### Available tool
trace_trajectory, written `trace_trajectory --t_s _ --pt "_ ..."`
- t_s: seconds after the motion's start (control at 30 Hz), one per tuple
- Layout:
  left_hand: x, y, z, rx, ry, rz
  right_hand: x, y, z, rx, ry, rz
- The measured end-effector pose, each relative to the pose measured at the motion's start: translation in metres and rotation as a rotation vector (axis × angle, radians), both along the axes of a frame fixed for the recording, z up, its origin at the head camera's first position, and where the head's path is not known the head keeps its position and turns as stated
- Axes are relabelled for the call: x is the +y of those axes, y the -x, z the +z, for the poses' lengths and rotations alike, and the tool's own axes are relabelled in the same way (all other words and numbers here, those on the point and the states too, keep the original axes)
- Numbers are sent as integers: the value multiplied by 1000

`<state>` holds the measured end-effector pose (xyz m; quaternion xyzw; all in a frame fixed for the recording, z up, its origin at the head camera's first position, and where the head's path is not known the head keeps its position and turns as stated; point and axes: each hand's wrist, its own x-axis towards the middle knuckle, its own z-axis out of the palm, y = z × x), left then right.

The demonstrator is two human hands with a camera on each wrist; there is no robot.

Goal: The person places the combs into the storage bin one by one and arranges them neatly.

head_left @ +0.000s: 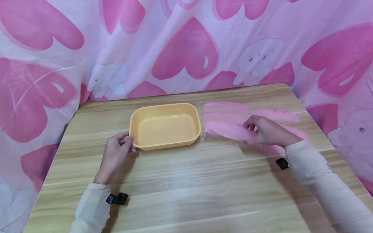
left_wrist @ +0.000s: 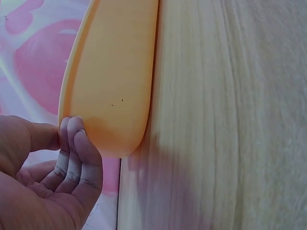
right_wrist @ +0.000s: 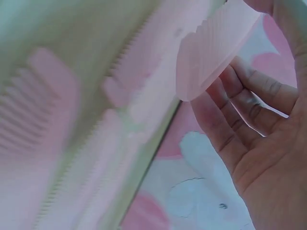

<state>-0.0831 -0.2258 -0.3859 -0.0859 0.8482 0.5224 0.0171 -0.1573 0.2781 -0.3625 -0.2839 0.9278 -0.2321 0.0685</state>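
In the head view, a yellow plastic tray (head_left: 166,127) with rounded corners lies on the wooden table. At its near-left corner my left hand (head_left: 115,152) pinches the rim, thumb on one side and fingers on the other, as the left wrist view also shows on the tray wall (left_wrist: 110,72). To the right, my right hand (head_left: 269,131) holds a pink comb (head_left: 224,130) between thumb and fingers, teeth facing me. Seen from the right wrist, one end of that comb (right_wrist: 206,67) sticks out past the fingers (right_wrist: 220,124).
Several other pink combs lie flat around my right hand, among them a far one (head_left: 225,106) beside the tray and a decorated one (head_left: 276,114) farther right. A pink heart-print cloth (head_left: 186,51) rises behind the table (head_left: 180,187). Black straps (head_left: 118,198) sit at both wrists.
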Motion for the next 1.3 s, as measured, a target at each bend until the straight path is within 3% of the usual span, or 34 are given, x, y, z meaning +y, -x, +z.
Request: trace_trajectory --t_s 0.2,0.43,0.63,0.8,0.93,1.13,1.3 --pt "0 0 -1 6 -2 2 -22 24 25 -10 1 33" --pt "4 2 -1 1 -9 10 -69 58 44 8 -29 107" --pt "5 5 0 -32 4 31 -114 74 55 -20 -41 186" --pt "3 4 0 -49 -3 50 -153 84 52 -35 -58 254" --pt "3 2 2 -22 -12 53 -182 87 47 -45 -98 292" --pt "4 2 0 11 -13 49 -210 83 36 -23 -163 296" --pt "3 1 -1 -10 -45 60 -225 80 24 -69 -207 290"
